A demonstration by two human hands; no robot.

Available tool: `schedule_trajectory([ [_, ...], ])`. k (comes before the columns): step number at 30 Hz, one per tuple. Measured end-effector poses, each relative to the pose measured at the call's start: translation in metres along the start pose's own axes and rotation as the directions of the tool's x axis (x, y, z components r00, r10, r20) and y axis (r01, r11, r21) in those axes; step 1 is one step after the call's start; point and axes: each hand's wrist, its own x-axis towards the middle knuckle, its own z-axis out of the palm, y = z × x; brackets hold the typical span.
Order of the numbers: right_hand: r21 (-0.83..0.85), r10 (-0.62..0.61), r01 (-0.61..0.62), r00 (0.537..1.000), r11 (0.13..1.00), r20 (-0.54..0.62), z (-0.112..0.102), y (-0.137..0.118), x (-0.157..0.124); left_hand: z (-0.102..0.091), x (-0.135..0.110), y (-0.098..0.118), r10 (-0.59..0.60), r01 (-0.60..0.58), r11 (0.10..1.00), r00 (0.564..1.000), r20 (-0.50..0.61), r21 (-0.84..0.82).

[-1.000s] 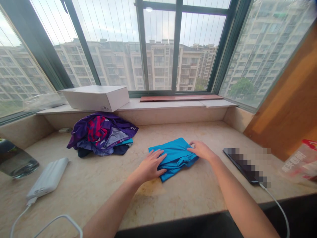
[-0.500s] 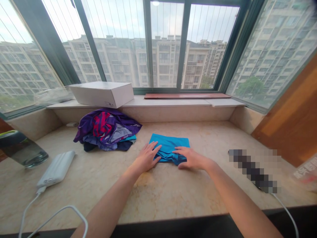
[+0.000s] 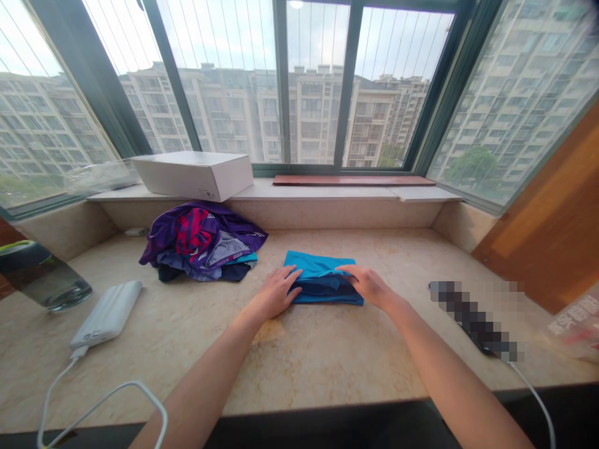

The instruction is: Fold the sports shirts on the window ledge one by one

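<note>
A folded blue garment (image 3: 322,265) lies on the stone-look counter; its exact kind is hidden by the folds. My left hand (image 3: 278,292) rests on its left side with fingers outstretched. With thumb and fingers closed on the upper layer at the right side, my right hand (image 3: 367,284) holds that layer raised, and darker blue fabric shows in the gap beneath. To the left of my hands is a heaped pile of clothes (image 3: 201,243) in purple, red, grey and navy.
At the left stand a tinted water bottle (image 3: 44,274) and a white power bank (image 3: 107,313) with a cable (image 3: 140,386). A white box (image 3: 191,174) sits on the sill (image 3: 327,190). A blurred-out phone-like thing (image 3: 472,321) lies right, near a plastic package (image 3: 578,324).
My right hand has moved up and slightly right, lifting and pulling back the garment's top layer. The dark inner fabric now shows. My left hand stays on the left side.
</note>
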Motion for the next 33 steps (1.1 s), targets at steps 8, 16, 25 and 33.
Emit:
schedule_trajectory([
  [8, 0.117, -0.100, 0.082, 0.982, 0.990, 0.158, -0.009, -0.018, -0.004, 0.000, 0.015, 0.000, -0.035, 0.031, 0.999, 0.983, -0.182, -0.026],
  [16, 0.045, -0.104, 0.098, 0.982, 0.994, 0.160, 0.005, -0.027, -0.003, -0.002, 0.018, 0.007, -0.136, 0.119, 0.990, 0.937, -0.322, -0.071],
  [25, -0.124, -0.070, 0.076, 0.996, 0.989, 0.057, 0.025, -0.030, 0.001, 0.001, 0.021, 0.005, -0.160, 0.140, 0.987, 0.930, -0.332, -0.083],
  [33, -0.237, 0.057, -0.059, 0.998, 0.970, -0.013, 0.024, -0.024, 0.008, 0.002, 0.021, 0.005, -0.148, 0.130, 0.988, 0.935, -0.321, -0.077],
])
